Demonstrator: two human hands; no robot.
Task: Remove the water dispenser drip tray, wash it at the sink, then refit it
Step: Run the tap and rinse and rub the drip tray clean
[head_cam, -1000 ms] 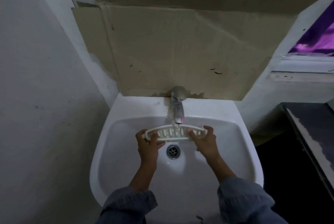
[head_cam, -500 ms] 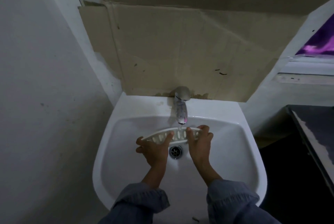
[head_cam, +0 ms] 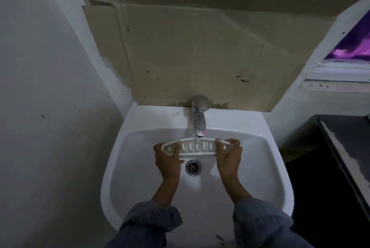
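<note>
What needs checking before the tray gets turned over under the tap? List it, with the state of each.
1. Left hand grips the drip tray at its left end: ok.
2. Right hand grips the tray's right end: ok.
3. Water from the tap lands on the tray's slotted middle: ok.
4. Tray held above the sink bowl, so run-off falls inside: ok.
5. Drain is uncovered and no water is pooling in the bowl: ok.
6. Tray's slots are free of dirt: cannot tell, too dim and small.
</note>
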